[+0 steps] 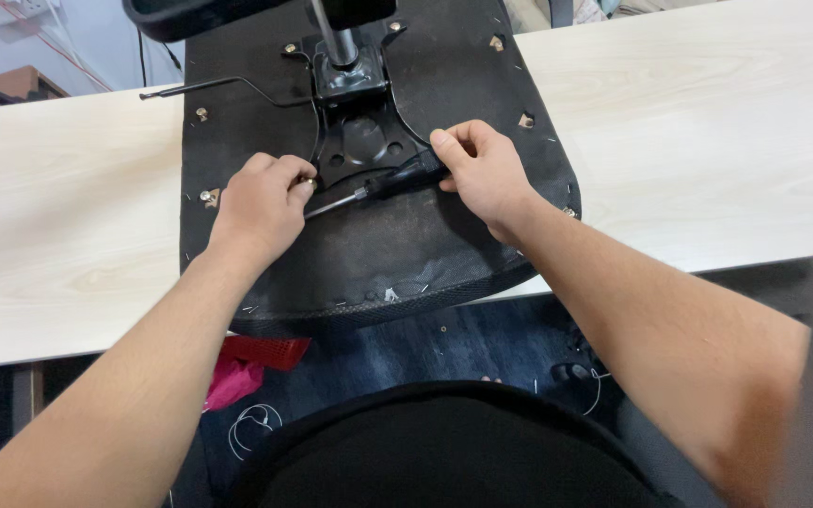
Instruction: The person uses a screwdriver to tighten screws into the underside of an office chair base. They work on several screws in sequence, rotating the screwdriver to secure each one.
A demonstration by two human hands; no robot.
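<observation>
Right hand [482,169] clamped around black-handled screwdriver [397,181], its steel shaft slanting toward the left hand [261,202]. Left fingers pinched at the shaft tip, beside the black metal mounting plate [361,136]. Both hands resting on the upturned black chair seat [397,245], flat across the pale wooden tabletop [68,226]. Red mesh [265,350] below the left wrist.
</observation>
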